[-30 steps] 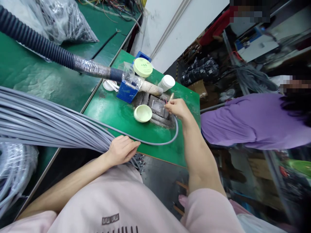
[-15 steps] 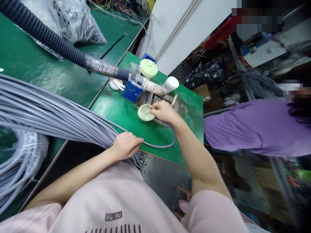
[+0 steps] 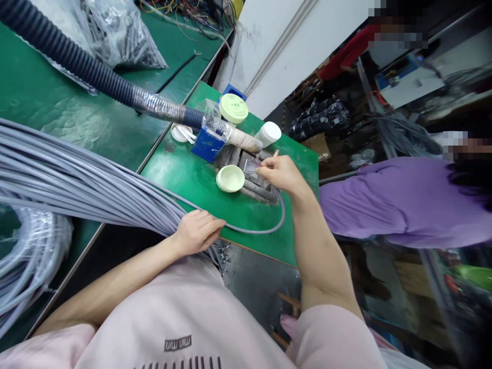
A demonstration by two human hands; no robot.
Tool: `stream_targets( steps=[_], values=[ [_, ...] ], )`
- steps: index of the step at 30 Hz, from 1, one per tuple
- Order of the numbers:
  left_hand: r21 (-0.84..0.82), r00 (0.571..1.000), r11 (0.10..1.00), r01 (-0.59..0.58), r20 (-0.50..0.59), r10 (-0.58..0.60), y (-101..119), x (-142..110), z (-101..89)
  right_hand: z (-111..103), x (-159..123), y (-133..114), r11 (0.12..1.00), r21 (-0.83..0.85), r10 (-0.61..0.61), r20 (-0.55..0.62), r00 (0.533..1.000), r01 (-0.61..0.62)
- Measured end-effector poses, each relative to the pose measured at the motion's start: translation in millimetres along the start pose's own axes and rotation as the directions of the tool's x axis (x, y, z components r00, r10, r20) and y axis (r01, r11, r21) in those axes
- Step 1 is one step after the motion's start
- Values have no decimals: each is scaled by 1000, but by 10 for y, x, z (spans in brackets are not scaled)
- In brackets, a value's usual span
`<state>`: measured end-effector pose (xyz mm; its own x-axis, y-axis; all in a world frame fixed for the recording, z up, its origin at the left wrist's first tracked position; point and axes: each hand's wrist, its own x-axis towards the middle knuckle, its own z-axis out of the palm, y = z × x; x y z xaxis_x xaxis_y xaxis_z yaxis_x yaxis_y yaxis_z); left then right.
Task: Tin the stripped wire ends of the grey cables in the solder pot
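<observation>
My right hand [image 3: 282,174] pinches the end of a grey cable [image 3: 265,231], its thin wires pointing left over a solder pot [image 3: 250,168] with a shiny molten-looking surface. The cable loops from that hand back toward the bundle. My left hand [image 3: 198,230] is closed over the front of a thick bundle of grey cables [image 3: 96,177], near the table's front edge. Left of the solder pot stands an open pale-green tub [image 3: 231,179]. Stripped cable ends [image 3: 221,256] hang below my left hand.
A corrugated hose [image 3: 103,82] ends in a nozzle beside a blue box [image 3: 208,143]. Behind are a green-lidded tub [image 3: 233,107] and a white jar [image 3: 269,133]. A wrapped cable coil [image 3: 49,251] lies left. A person in a purple shirt [image 3: 395,197] is at the right.
My right hand has moved right, carrying the wire ends from the pale-green tub to over the solder pot. My left hand stays on the bundle.
</observation>
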<state>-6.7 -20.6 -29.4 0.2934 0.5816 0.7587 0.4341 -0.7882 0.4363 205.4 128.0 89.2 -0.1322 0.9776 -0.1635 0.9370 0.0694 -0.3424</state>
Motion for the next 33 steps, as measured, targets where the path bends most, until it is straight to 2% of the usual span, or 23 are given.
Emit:
stream_targets(
  steps=[4,8,13,23,25,27,30,32,33],
  values=[
    [8,1000,1000,-4,-5,4,3,9,-1,41,147,392,973,136,189,-19,982,-185],
    [8,1000,1000,-7,-7,7,4,18,1,193,311,596,947,149,294,-43,955,-285],
    [-3,1000,1000,-13,3,13,5,19,0,258,405,626,931,153,339,-36,940,-330],
    [5,1000,1000,-5,1,5,9,20,-4,302,461,641,927,182,337,-22,941,-328],
    [2,1000,1000,-1,1,1,-3,7,3,237,391,618,923,220,328,-24,944,-315],
    [-3,1000,1000,4,-1,-4,-9,-4,5,132,247,562,900,339,300,-23,954,-275],
    [-30,999,999,39,-4,-39,23,25,-13,-31,-105,385,788,596,201,-9,979,-157],
    [-140,991,981,132,-17,-135,84,99,-35,-91,-386,209,712,697,130,-8,991,-87],
    [-234,974,948,216,-20,-226,123,154,-44,-99,-523,111,685,726,102,-13,995,-61]
  ],
)
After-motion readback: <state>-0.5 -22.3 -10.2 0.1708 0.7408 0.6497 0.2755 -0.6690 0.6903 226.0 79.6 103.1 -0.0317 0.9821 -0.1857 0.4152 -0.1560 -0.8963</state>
